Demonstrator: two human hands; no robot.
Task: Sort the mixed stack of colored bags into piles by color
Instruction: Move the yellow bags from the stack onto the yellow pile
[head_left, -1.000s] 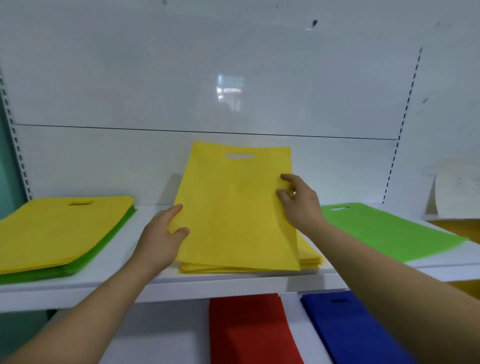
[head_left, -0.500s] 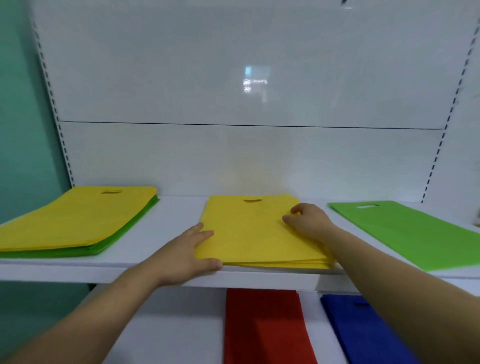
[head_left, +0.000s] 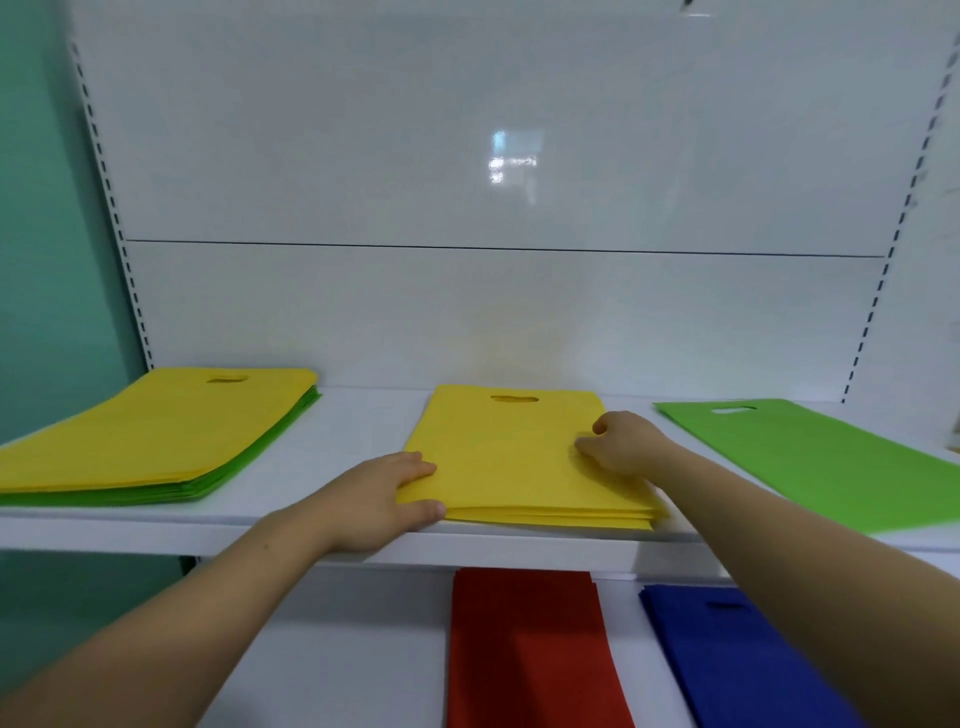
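A pile of yellow bags (head_left: 506, 457) lies flat in the middle of the upper white shelf (head_left: 337, 441). My left hand (head_left: 384, 493) rests against the pile's left front corner, fingers straight and thumb along the front edge. My right hand (head_left: 623, 441) rests on the pile's right side with fingers loosely curled, holding nothing. To the left lies the mixed stack (head_left: 150, 436), a yellow bag on top and green ones beneath. A green bag (head_left: 810, 457) lies flat at the right.
On the lower shelf lie a red pile (head_left: 524, 649) and a blue pile (head_left: 727, 660). White back panels with slotted uprights rise behind the shelf. A teal wall (head_left: 47, 260) stands at the far left.
The yellow bag that both hands held upright a second ago now lies flat on the yellow pile. Both hands rest at the pile's sides. The view has shifted left.
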